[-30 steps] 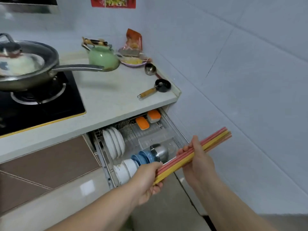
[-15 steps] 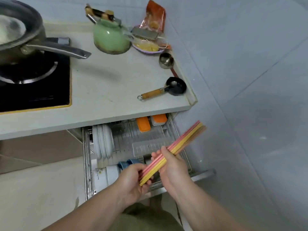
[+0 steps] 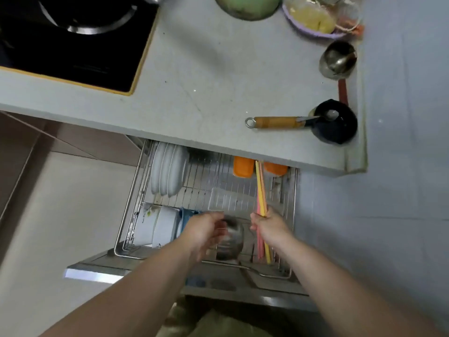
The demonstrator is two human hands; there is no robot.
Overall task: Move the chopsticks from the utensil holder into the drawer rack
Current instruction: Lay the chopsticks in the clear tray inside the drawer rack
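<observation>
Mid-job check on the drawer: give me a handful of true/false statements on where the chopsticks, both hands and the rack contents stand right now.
1. The right hand grips the chopsticks. True.
2. The left hand also holds the chopsticks. False: it is off them, blurred, over a metal cup in the rack.
3. The chopsticks lie along the right side of the drawer rack, far ends near the orange containers. True.
4. The white plates lie flat in a stack. False: they stand on edge at the rack's left.
5. The drawer is closed. False: it is pulled out below the countertop.
</observation>
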